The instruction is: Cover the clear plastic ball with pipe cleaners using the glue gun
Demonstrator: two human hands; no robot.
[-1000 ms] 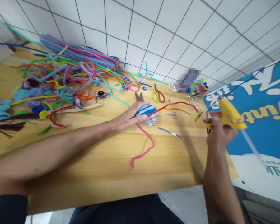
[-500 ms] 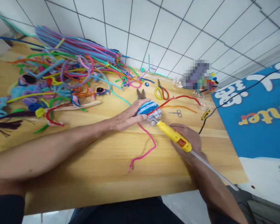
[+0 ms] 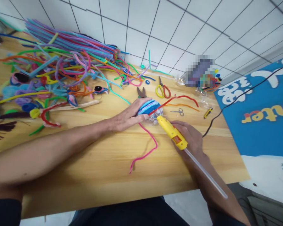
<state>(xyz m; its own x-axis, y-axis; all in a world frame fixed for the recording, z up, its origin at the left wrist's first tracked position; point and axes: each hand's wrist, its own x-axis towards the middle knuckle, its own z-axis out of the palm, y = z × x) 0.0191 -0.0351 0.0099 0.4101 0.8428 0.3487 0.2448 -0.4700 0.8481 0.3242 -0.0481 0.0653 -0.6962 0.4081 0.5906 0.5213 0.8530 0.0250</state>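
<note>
**Student:** What is held, and where?

**Instructor:** The left hand [image 3: 129, 114] holds a striped ball [image 3: 149, 107] low over the middle of the tabletop [image 3: 96, 175], its fingers curved over the far side and its thumb along the near side. The right hand [image 3: 191, 138] grips a yellow glue gun [image 3: 167, 127], fingers wrapped around the handle; the trigger is hidden. A clear glue stick [image 3: 204, 171] projects from the rear.

**Student:** Which part appears finished?

**Instructor:** The upper left portion, where blue, pink and pale stems lie side by side in bands. A red stem [image 3: 187, 97] crosses the ball at the edge of these bands, its long end free to the right.

**Student:** And what remains?

**Instructor:** The lower right portion shows a whitish, see-through surface, judged to be still uncovered. The nozzle stands at this area, just beside the red stem; whether it touches, or glue is flowing, cannot be told. The red stem therefore seems only partly fixed. A magenta stem [image 3: 153, 138] trails from beneath the ball, also loose. The underside is hidden, so overall coverage cannot be judged.
</note>
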